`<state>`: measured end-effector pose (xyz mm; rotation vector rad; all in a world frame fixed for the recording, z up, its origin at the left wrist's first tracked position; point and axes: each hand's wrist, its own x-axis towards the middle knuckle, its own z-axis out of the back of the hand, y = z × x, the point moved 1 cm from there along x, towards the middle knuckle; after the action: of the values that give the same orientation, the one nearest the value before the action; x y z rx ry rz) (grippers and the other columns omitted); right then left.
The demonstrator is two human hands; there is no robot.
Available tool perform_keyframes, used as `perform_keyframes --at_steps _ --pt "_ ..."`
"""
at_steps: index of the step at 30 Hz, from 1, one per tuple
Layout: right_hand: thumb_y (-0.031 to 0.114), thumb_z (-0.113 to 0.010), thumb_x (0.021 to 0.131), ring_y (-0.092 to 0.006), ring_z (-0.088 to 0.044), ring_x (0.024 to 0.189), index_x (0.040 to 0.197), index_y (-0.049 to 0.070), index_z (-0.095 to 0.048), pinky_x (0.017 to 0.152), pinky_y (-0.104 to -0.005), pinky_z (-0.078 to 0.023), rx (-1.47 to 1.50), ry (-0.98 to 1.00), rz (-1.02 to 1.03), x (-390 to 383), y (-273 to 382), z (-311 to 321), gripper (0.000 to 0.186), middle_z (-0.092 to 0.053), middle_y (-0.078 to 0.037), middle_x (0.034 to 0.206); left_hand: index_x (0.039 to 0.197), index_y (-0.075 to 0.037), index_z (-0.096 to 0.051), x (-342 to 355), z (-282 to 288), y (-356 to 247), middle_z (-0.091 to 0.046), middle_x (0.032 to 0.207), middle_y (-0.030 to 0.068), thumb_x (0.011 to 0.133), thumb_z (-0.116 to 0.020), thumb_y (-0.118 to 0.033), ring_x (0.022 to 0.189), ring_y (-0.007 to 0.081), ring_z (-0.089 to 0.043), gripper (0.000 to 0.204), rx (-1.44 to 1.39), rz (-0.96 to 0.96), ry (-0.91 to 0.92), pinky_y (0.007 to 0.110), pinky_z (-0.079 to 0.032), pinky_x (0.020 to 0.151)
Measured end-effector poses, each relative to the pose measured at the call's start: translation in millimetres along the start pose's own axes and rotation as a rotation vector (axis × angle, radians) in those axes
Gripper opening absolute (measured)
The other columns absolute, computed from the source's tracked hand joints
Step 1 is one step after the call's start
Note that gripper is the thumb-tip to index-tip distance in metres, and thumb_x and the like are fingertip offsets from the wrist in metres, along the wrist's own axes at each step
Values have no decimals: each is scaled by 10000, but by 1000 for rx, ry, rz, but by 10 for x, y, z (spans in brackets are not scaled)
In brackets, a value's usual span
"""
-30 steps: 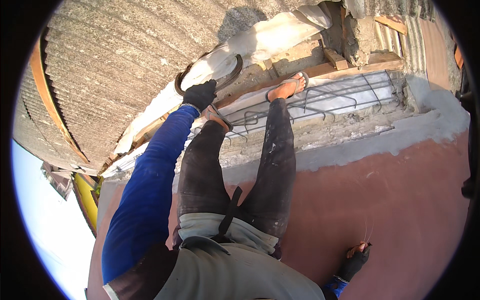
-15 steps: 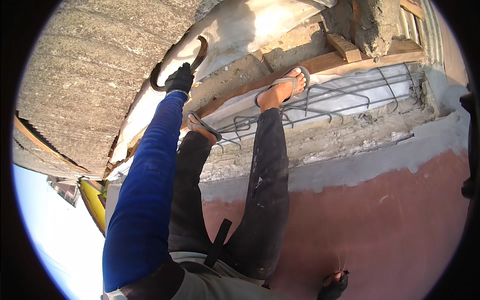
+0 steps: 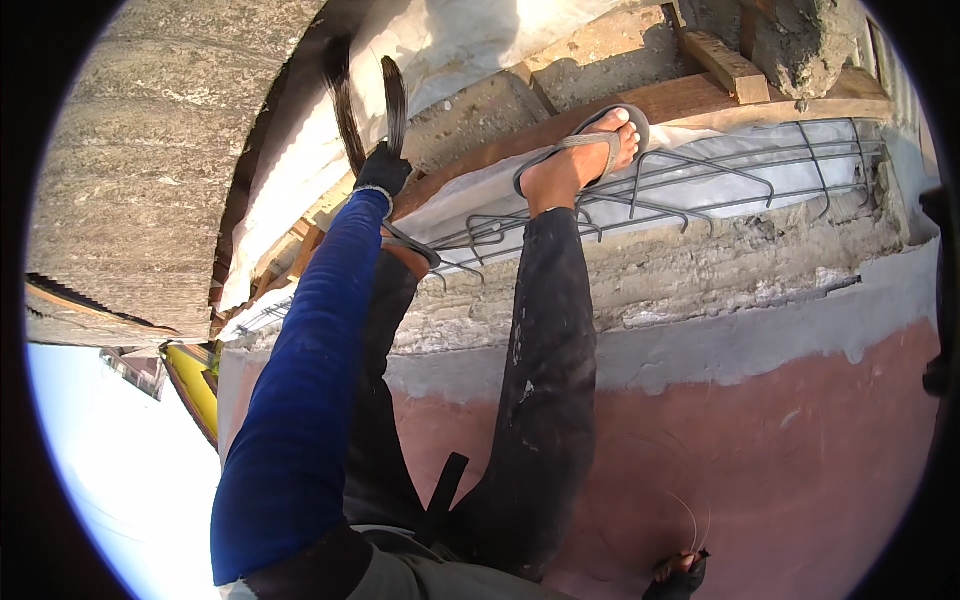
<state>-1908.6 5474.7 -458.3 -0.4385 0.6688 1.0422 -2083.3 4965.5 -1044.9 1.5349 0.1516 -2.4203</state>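
Note:
My left hand (image 3: 383,172), in a black glove at the end of a blue sleeve, is closed around a bundle of dark thin wire (image 3: 397,105). Two bunched lengths of it stick up past the fist, above the white sheeting. Low on the right, my right hand (image 3: 677,575), in a dark glove with bare fingertips, pinches a few thin wires (image 3: 690,512) that curve upward in front of the pink wall. My sandalled feet stand at a long rebar cage (image 3: 690,190); my left forearm partly hides the left foot (image 3: 405,255).
A wooden beam (image 3: 640,128) runs behind the rebar cage, with a short wood block (image 3: 725,68) on it. Weathered corrugated roofing (image 3: 150,150) fills the upper left. White sheeting (image 3: 440,60) lies beyond the feet. Below the rough concrete ledge (image 3: 700,275) drops a pink wall (image 3: 760,440).
My left hand has shifted slightly right and down in the view. The wire bundle has turned from a sideways curve to two upright lengths. The right hand's wires have swayed.

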Motion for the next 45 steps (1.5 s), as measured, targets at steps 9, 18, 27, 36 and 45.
perform_keyframes --at_steps 9,18,27,36,45 --pt "80 -579 875 -109 -399 550 809 123 -409 517 -257 -369 23 -90 -33 33 -43 -109 188 -419 -8 641 1101 19 -592 600 -506 -194 -637 1056 269 760 -634 -318 1045 387 -607 481 -267 -69 15 430 -465 904" --pt "132 -576 924 -110 -386 516 810 129 -414 487 -254 -354 37 -8 57 -79 -114 68 199 -421 -6 622 1124 2 -612 769 -615 -475 -621 1105 273 783 -610 -465 1024 376 -611 579 340 -577 179 419 -464 882" --pt "305 -527 981 -120 -382 403 955 86 -482 367 -271 -328 90 149 116 168 -498 415 225 -429 -3 542 1337 66 -443 403 -359 -426 -503 1312 305 780 -597 -535 1228 401 -505 834 -67 -151 290 406 -395 1027" --pt "300 -583 949 -119 -373 457 855 111 -442 434 -258 -343 321 183 109 -264 -92 -41 255 -416 -5 575 1391 35 -375 -985 -179 83 -563 1223 303 818 -588 -564 1137 405 -566 856 -51 -150 430 425 -427 971" --pt "243 -471 1005 -77 -353 415 960 81 -503 378 -242 -331 667 185 198 -190 -402 508 172 -414 27 552 1301 -17 -489 -2902 1257 -613 -644 1014 186 918 -538 -387 1007 322 -629 535 -323 -165 445 379 -493 848"
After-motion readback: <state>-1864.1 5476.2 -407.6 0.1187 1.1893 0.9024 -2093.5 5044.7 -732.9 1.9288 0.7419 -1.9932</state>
